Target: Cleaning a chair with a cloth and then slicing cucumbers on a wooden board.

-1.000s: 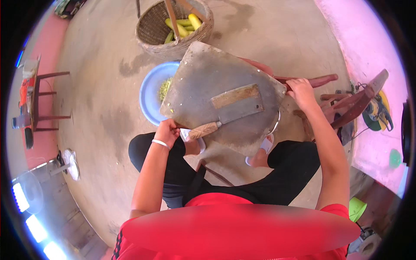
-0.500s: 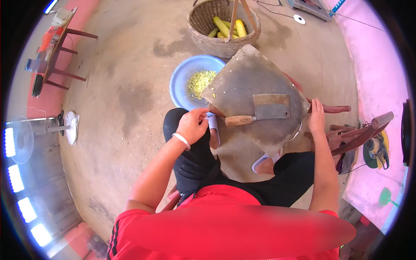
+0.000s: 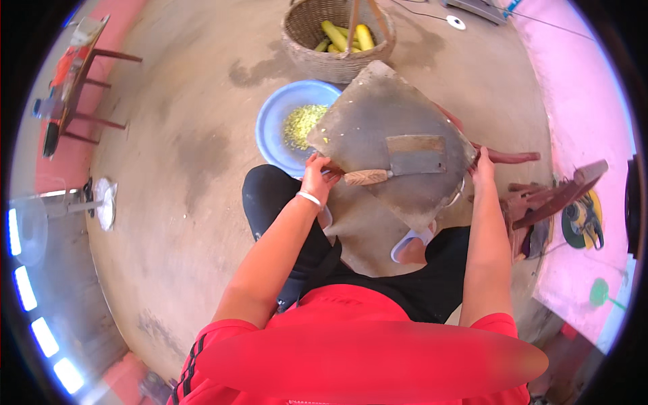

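A worn grey square cutting board (image 3: 378, 101) lies on a reddish wooden frame, whose ends stick out beneath it. My left hand (image 3: 316, 181) grips the board's left edge, where some of that wood shows; its fingertips are partly hidden. At the right corner, my right hand (image 3: 482, 167) is closed on the edge, its fingers partly tucked out of sight. Flat on the board rests a cleaver (image 3: 417, 154), its wooden handle pointing left, touched by neither hand. Partly under the board's left side stands a blue basin (image 3: 268, 125) holding chopped yellow-green bits (image 3: 301, 125).
A wicker basket (image 3: 324, 64) of yellow-green gourds (image 3: 364, 37) stands beyond the board. On the right are a wooden chair (image 3: 560, 196) and a power tool (image 3: 584, 223) by the pink wall. A small table (image 3: 81, 71) and a standing fan (image 3: 104, 202) are at left.
My left hand has moved right from over my knee to the board's left edge and closed there. My right hand keeps its hold on the right corner. The whole view has shifted slightly.
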`<state>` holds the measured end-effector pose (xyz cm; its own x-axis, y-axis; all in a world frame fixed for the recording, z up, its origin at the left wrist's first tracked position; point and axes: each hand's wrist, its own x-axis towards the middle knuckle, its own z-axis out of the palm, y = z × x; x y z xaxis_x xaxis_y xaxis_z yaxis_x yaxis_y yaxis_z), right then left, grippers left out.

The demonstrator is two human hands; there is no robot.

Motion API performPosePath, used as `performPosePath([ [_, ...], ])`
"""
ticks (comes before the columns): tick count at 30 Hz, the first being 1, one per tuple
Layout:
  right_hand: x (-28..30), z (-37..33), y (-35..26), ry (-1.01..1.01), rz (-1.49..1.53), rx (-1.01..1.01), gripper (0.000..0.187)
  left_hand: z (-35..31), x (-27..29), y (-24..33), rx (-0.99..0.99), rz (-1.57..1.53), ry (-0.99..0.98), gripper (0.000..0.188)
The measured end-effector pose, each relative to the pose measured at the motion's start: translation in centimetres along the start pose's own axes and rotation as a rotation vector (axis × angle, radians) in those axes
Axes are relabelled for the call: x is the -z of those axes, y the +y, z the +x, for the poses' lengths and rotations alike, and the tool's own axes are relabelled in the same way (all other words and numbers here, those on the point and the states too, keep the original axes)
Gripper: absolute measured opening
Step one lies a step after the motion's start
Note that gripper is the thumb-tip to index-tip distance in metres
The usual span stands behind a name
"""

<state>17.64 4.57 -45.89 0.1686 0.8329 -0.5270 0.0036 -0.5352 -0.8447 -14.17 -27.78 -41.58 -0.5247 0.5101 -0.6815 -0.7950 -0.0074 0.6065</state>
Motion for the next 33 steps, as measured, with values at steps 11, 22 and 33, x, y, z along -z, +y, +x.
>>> performPosePath([
  [11,-0.1,0.4,0.1,-0.115,0.060,-0.201,0.052,-1.1,1.0,0.7,0.242,-0.002,-0.141,0.029],
  [22,4.0,-7.0,2.4,-0.395,0.117,-0.270,0.056,-5.7,6.1,0.5,0.358,0.181,0.007,0.034],
  [33,-4.9,-8.0,-9.2,-0.150,-1.517,0.579,0.045,-9.8,0.7,12.0,-0.553,1.272,-0.208,0.024],
])
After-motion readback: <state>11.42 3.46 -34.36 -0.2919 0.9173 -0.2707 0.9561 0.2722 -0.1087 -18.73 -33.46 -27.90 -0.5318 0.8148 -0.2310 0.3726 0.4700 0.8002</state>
